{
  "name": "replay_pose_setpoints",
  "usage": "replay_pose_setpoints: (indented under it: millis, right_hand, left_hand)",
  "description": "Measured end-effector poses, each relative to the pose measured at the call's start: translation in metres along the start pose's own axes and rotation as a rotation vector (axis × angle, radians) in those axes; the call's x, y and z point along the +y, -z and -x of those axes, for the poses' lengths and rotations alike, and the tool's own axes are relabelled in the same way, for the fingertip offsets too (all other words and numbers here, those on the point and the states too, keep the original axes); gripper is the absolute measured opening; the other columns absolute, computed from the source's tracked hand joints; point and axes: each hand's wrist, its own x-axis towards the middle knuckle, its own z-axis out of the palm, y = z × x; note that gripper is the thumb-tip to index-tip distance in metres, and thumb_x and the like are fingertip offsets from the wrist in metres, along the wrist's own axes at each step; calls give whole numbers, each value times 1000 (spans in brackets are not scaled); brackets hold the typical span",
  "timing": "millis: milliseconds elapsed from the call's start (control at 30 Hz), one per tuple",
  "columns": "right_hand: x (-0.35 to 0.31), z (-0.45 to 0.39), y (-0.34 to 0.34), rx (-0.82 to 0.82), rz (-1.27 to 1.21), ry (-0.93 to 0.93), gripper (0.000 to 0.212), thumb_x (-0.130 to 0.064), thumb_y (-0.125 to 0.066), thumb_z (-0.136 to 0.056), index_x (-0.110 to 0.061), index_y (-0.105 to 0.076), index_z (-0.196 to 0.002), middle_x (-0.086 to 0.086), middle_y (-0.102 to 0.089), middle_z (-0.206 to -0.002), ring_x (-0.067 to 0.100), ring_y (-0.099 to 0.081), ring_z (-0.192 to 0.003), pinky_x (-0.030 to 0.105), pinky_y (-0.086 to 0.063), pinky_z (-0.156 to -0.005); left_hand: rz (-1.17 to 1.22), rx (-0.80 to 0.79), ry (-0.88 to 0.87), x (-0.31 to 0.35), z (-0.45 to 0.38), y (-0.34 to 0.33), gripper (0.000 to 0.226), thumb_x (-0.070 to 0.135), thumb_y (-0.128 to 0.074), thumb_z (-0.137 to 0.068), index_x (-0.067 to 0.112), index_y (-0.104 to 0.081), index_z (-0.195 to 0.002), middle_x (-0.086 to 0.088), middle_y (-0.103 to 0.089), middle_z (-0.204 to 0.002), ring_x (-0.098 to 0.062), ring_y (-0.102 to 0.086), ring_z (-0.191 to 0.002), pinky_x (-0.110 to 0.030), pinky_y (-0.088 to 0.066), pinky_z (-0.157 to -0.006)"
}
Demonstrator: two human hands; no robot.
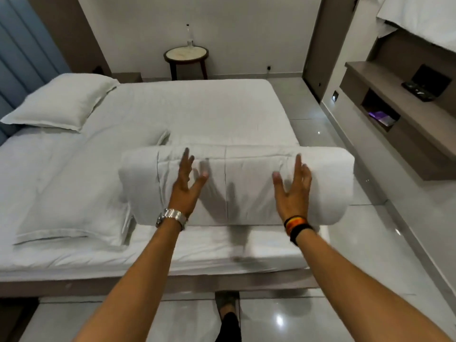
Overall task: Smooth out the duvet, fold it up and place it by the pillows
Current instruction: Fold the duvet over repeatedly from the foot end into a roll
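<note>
The white duvet (246, 183) is folded into a thick bundle and lies across the near right part of the bed (197, 112). My left hand (186, 183) is spread open over the bundle's left half, fingers apart. My right hand (293, 186) is open over its right half, thumb pointing inward. Neither hand grips any fabric; both cast shadows on the duvet. One white pillow (61, 102) lies at the far left against the blue headboard (24, 58). A second pillow (69, 193) lies nearer, at the left, its right edge next to the bundle.
A round side table (186, 56) with a bottle (189, 37) stands by the far wall. A wall shelf unit (399, 114) runs along the right, with glossy tiled floor (345, 243) between it and the bed. My foot (227, 309) shows at the bed's near edge.
</note>
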Motion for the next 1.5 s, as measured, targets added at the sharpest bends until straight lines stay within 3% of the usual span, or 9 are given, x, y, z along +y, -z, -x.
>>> replay_pose_setpoints:
  millis: [100,300,500,667,933,1100,1267,1400,1500]
  right_hand:
    - [61,17,-43,-165,372,100,76,-63,-48,-103,-40,-14,-168,9,4,-177,30,1,-163,63,-12,-126]
    - [128,-47,-125,-231,754,77,78,-63,-38,-101,-27,-24,-168,23,6,-174,42,2,-161,78,-5,-118]
    - [124,-199,-189,-172,801,117,77,-70,-20,-104,-29,-19,-169,18,1,-176,36,2,-162,75,0,-120]
    - [136,-308,-235,-300,922,71,84,-87,-10,-95,-45,-3,-167,9,8,-177,33,13,-161,73,18,-117]
    - [236,-307,-304,-414,1034,60,90,-91,-15,-91,-44,0,-167,15,5,-176,42,10,-160,82,7,-113]
    - [206,-322,-296,-588,1053,-49,94,-97,4,-81,-49,21,-161,12,21,-174,38,27,-157,78,19,-109]
    - [153,-368,-261,-617,951,127,99,-96,-8,-83,-44,-3,-167,14,-3,-176,32,1,-162,69,21,-117]
    - [121,-449,-273,-836,853,282,104,-95,-28,-83,-40,-10,-168,7,-13,-176,26,-12,-161,60,-5,-126]
    - [112,-492,-286,-1037,833,337,109,-96,-40,-79,-37,-16,-168,2,-27,-172,26,-26,-156,55,-26,-124]
  left_hand:
    - [-612,-56,-231,-72,0,-35,85,69,-43,-95,30,-15,-165,-1,-6,-173,-24,-4,-159,-52,-12,-125]
    - [-973,-172,-3,-205,-41,-77,77,70,-20,-100,26,-21,-163,-26,-2,-169,-50,-3,-155,-77,-3,-114]
    - [-1027,-100,-209,-222,-246,-100,79,71,-24,-99,29,-13,-165,-14,-2,-172,-40,-1,-158,-68,5,-119]
    - [-1006,-125,-136,-251,-355,-126,73,68,-18,-102,33,-11,-165,-5,-6,-173,-34,1,-159,-67,-3,-121]
    - [-992,-63,-153,-348,-347,-167,74,62,-42,-99,29,-26,-163,-6,-13,-172,-36,-6,-158,-67,-2,-121]
    - [-1004,-122,-66,-324,-350,-159,72,62,-40,-101,28,-29,-163,-7,-16,-172,-35,-6,-158,-65,0,-122]
    - [-1061,-135,31,-281,-327,-146,71,64,-32,-102,30,-24,-163,-6,-13,-172,-34,-2,-159,-64,-1,-123]
    - [-972,104,280,-238,-269,-148,68,63,-35,-99,34,-32,-161,-10,-12,-172,-36,3,-158,-67,7,-120]
    - [-841,255,590,-207,-210,-173,73,72,-34,-95,45,-21,-161,-7,14,-172,-38,18,-156,-72,8,-116]
